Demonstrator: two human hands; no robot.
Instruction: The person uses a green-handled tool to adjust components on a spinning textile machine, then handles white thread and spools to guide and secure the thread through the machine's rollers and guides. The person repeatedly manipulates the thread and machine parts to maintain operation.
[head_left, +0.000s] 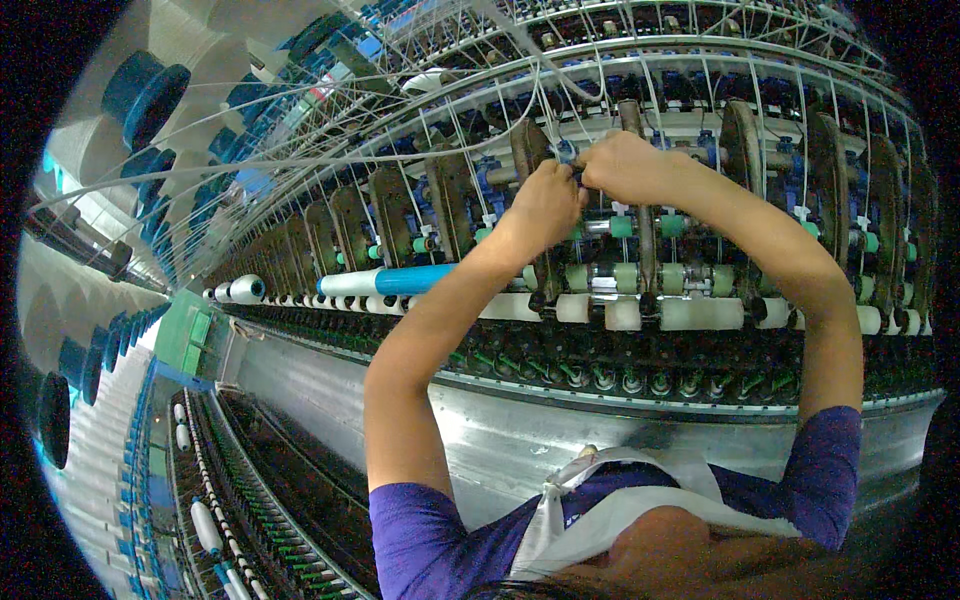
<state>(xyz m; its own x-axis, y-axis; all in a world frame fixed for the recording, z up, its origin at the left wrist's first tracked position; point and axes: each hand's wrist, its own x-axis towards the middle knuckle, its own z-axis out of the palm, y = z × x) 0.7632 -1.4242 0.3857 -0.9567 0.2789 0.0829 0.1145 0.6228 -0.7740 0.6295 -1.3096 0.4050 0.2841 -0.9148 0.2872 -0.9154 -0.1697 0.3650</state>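
Note:
Both my arms reach over a spinning machine, and the hands meet among its upper parts. My left hand (pixel 548 203) is closed, its fingertips pinched together near a small blue fitting (pixel 566 152). Close against it, my right hand (pixel 622 166) is closed too, with bent fingers at the same spot. What the fingers hold, if anything, is too small to make out. Under the hands run rods with green rollers (pixel 622 227), and lower down is a row of white rollers (pixel 702 314). Brown upright plates (pixel 742 150) stand between the sections.
A blue-and-white tube (pixel 410 280) lies by my left forearm. White cords (pixel 400 157) stretch across the upper machine. Below the rollers is a row of spindles with green parts (pixel 575 375), then a metal ledge (pixel 500 425). Another machine row (pixel 250 500) stands at the lower left.

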